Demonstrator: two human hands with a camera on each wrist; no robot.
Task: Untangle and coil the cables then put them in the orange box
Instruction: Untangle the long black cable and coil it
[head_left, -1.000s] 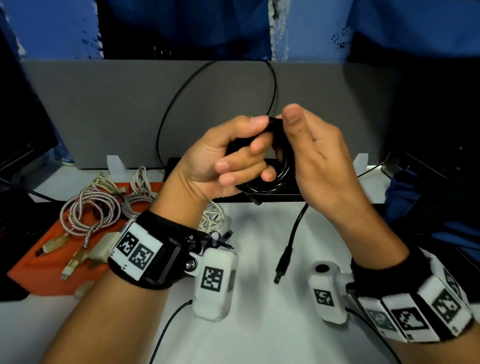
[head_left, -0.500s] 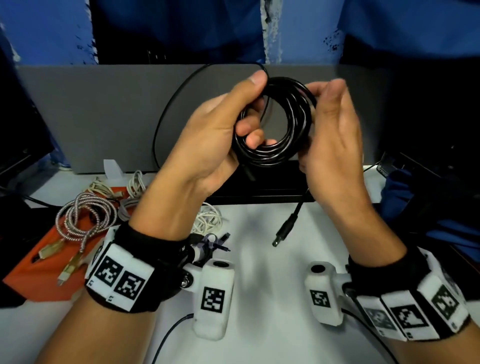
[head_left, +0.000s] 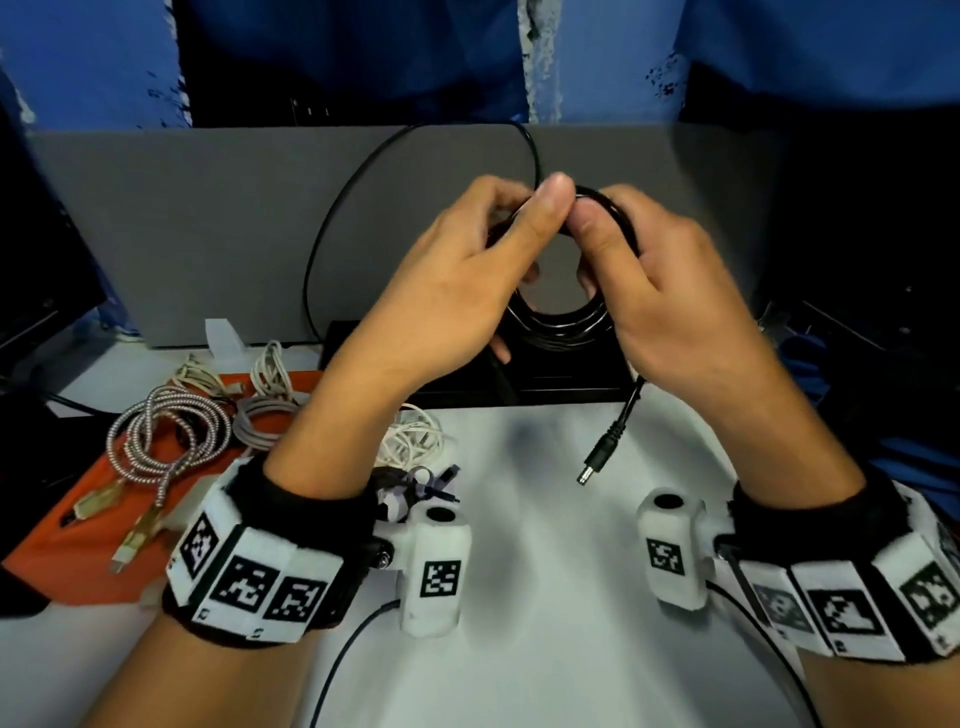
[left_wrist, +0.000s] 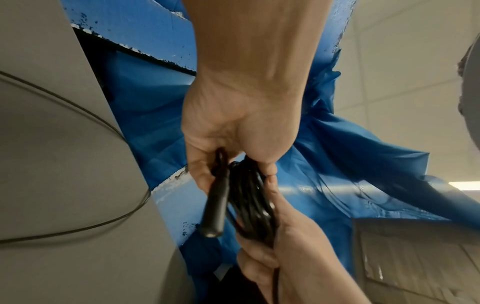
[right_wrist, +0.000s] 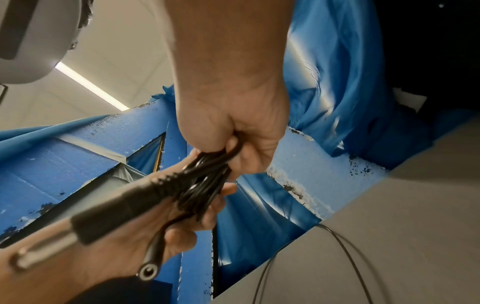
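Observation:
A coiled black cable (head_left: 558, 325) (left_wrist: 250, 201) (right_wrist: 205, 185) hangs in the air over the table's far side, held from both sides. My left hand (head_left: 483, 260) (left_wrist: 233, 139) grips its left side, thumb up at the top of the coil. My right hand (head_left: 649, 280) (right_wrist: 233, 131) grips its right side. A loose end with a barrel plug (head_left: 597, 460) dangles below the right hand. The orange box (head_left: 67, 540) lies at the left with a braided cable (head_left: 166, 441) and white cables (head_left: 265, 400) in it.
A grey panel (head_left: 208, 218) stands along the table's back, with a thin black wire (head_left: 332, 223) looping in front of it. A black block (head_left: 550, 382) sits below the coil. A white cable bundle (head_left: 415, 441) lies by the box. White table (head_left: 545, 649) lies near me.
Both hands turned and lowered the black coil a little; the thumbs now meet at its top. The dangling plug swung slightly right and down.

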